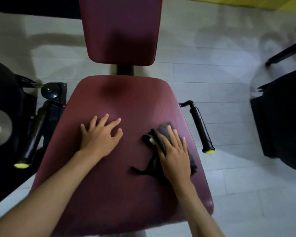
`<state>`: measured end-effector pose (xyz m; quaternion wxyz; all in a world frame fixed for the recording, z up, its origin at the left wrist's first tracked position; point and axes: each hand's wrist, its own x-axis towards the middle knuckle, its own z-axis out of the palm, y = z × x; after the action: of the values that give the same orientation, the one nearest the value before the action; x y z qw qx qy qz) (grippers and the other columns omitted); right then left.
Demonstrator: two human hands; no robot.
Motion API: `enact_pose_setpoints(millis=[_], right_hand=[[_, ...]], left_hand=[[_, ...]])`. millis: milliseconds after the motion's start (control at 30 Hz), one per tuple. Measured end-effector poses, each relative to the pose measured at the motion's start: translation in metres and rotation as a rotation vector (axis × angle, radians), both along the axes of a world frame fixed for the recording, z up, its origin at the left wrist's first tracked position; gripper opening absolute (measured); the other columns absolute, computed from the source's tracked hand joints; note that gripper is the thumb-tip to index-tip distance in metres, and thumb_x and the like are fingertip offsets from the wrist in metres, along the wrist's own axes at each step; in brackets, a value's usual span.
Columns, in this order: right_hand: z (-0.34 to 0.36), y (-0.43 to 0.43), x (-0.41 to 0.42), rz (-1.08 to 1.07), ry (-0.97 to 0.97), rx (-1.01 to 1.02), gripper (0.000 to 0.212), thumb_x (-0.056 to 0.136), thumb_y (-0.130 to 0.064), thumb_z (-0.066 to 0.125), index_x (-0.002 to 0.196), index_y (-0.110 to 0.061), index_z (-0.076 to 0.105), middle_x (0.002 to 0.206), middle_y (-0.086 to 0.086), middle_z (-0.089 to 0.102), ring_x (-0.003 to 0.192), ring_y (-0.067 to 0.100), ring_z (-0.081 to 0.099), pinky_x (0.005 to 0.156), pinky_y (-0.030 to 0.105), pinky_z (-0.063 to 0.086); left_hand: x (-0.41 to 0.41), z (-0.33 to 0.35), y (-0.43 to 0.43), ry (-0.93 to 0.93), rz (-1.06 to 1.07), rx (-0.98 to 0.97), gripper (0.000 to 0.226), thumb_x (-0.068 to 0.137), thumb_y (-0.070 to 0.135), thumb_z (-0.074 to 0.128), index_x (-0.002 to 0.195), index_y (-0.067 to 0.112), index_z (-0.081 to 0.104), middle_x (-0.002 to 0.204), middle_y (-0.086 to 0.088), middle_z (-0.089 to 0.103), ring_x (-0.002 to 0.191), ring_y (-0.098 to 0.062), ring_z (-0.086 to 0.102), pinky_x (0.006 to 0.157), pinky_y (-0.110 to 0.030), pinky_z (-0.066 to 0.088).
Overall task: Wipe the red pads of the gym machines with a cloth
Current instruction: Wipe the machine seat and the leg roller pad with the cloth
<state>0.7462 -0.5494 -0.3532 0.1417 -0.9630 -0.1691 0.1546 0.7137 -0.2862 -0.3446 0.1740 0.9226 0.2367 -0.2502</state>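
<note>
Cloth [163,128]: dark, bunched, lying on the right half of the red seat pad [109,177], nearer the pad's right edge than its centre. One loose tail trails back toward me along the pad surface. A small pale tag shows on a fold at its left side.

Right hand [175,156]: palm down, flat on top of the cloth, pressing it against the seat pad. Fingers straight and slightly fanned, pointing away from me; fingertips reach to the cloth's far end. Not curled round the fabric. The far end of the cloth is blurred. Right forearm runs in from the lower right, wrist roughly in line with the hand.

Left hand [99,137]: bare, holding nothing, resting palm down on the seat pad left of the cloth and clear of it. Fingers spread wide, thumb angled out toward the right hand. Left forearm comes in from the lower left corner.

Beyond the seat pad, a red back pad [120,31] extends away from me, joined by a black post [125,70].

Black handles flank the seat: right handle [201,127] and left handle [32,135], each with a yellow end cap facing me. Pale tiled floor [212,74] below. Dark machine parts stand at both frame edges; detail unreadable.
</note>
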Motion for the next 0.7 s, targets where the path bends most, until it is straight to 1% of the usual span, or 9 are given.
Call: enact_pose_setpoints(millis=[67, 133, 200, 267, 367, 467, 533, 633, 700], right_hand=[[0.019, -0.031, -0.048, -0.038, -0.033, -0.050, 0.052, 0.100, -0.042, 0.041, 0.152, -0.040, 0.043, 0.169, -0.006, 0.022, 0.158, 0.017, 0.014, 0.127, 0.043, 0.014], [0.031, -0.049, -0.083, -0.072, -0.052, -0.074, 0.056, 0.096, -0.036, 0.042, 0.153, -0.040, 0.043, 0.169, -0.005, 0.024, 0.157, 0.017, 0.016, 0.126, 0.045, 0.018], [0.035, -0.052, -0.096, -0.115, -0.054, -0.089, 0.059, 0.094, -0.034, 0.041, 0.153, -0.040, 0.043, 0.168, -0.004, 0.025, 0.157, 0.019, 0.018, 0.125, 0.046, 0.020], [0.029, -0.043, -0.084, -0.142, -0.046, -0.130, 0.060, 0.096, -0.032, 0.040, 0.155, -0.043, 0.037, 0.170, -0.004, 0.020, 0.158, 0.019, 0.013, 0.126, 0.046, 0.017], [0.010, -0.024, -0.032, -0.131, -0.051, -0.132, 0.058, 0.098, -0.033, 0.038, 0.156, -0.041, 0.036, 0.170, -0.003, 0.018, 0.158, 0.020, 0.011, 0.126, 0.045, 0.014], [-0.016, 0.002, 0.043, -0.098, -0.035, -0.075, 0.056, 0.099, -0.037, 0.031, 0.153, -0.038, 0.041, 0.169, 0.000, 0.022, 0.158, 0.023, 0.014, 0.127, 0.046, 0.014], [-0.035, 0.025, 0.097, -0.075, -0.024, -0.047, 0.057, 0.098, -0.038, 0.028, 0.153, -0.036, 0.042, 0.169, 0.003, 0.025, 0.157, 0.025, 0.016, 0.127, 0.048, 0.016], [-0.063, 0.063, 0.172, -0.070, 0.029, -0.052, 0.054, 0.101, -0.037, 0.033, 0.155, -0.034, 0.040, 0.170, 0.006, 0.021, 0.157, 0.027, 0.015, 0.127, 0.049, 0.013], [-0.076, 0.081, 0.209, -0.075, 0.043, -0.059, 0.052, 0.104, -0.038, 0.039, 0.156, -0.034, 0.038, 0.170, 0.007, 0.020, 0.157, 0.027, 0.015, 0.126, 0.050, 0.014]], left_hand=[[0.008, 0.006, -0.010, 0.011, -0.018, 0.036, 0.060, 0.099, 0.065, 0.029, 0.156, 0.047, 0.028, 0.168, 0.002, 0.022, 0.154, -0.028, 0.015, 0.121, -0.060, 0.016], [0.010, 0.012, -0.029, -0.053, -0.060, 0.059, 0.061, 0.100, 0.063, 0.031, 0.158, 0.044, 0.026, 0.166, -0.001, 0.027, 0.151, -0.028, 0.022, 0.120, -0.054, 0.023], [0.006, 0.013, -0.048, -0.089, -0.077, 0.030, 0.059, 0.100, 0.061, 0.033, 0.157, 0.045, 0.029, 0.165, 0.000, 0.029, 0.149, -0.029, 0.026, 0.120, -0.052, 0.026], [0.001, 0.007, -0.058, -0.079, -0.080, 0.022, 0.057, 0.099, 0.060, 0.033, 0.155, 0.048, 0.032, 0.166, 0.000, 0.028, 0.151, -0.029, 0.024, 0.122, -0.053, 0.023], [0.001, 0.002, -0.060, -0.120, -0.046, 0.033, 0.061, 0.092, 0.060, 0.029, 0.149, 0.046, 0.046, 0.162, -0.003, 0.039, 0.148, -0.032, 0.034, 0.119, -0.056, 0.029], [0.004, 0.004, -0.062, -0.119, -0.029, 0.027, 0.064, 0.090, 0.060, 0.025, 0.147, 0.046, 0.048, 0.160, -0.003, 0.041, 0.148, -0.031, 0.036, 0.118, -0.055, 0.031], [0.004, 0.006, -0.063, -0.112, -0.017, 0.027, 0.062, 0.091, 0.058, 0.028, 0.147, 0.046, 0.048, 0.160, -0.003, 0.041, 0.148, -0.030, 0.035, 0.119, -0.056, 0.031], [0.008, 0.004, -0.063, -0.102, 0.023, 0.018, 0.058, 0.089, 0.049, 0.038, 0.146, 0.047, 0.049, 0.159, -0.001, 0.042, 0.148, -0.028, 0.037, 0.118, -0.055, 0.033], [0.007, 0.005, -0.063, -0.116, 0.035, 0.022, 0.060, 0.086, 0.044, 0.040, 0.145, 0.048, 0.050, 0.158, 0.002, 0.044, 0.146, -0.027, 0.039, 0.117, -0.053, 0.035]])
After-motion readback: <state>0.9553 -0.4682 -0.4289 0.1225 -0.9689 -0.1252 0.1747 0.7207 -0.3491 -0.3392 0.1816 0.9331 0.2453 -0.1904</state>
